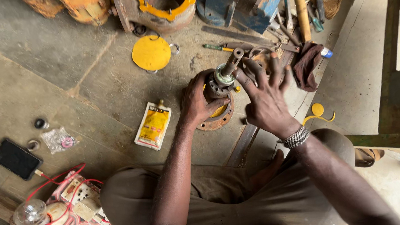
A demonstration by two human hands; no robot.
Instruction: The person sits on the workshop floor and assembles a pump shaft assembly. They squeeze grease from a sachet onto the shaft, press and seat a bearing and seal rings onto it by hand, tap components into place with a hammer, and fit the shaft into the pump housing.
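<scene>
The left hand [199,100] grasps the left side of a rusty shaft-and-flange assembly [218,94] standing on the stone floor [63,90]; the right hand [266,94], fingers spread and gripping nothing, rests just right of its shaft. The work appears mid-way: the assembly stands apart from the orange housing [161,5] farther off, with a yellow disc [151,53], a sachet [153,126] and tools [298,17] loose around.

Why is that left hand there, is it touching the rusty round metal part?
Touching. The head view shows the left hand wrapped against the rusty shaft assembly, fingers on its side.
</scene>
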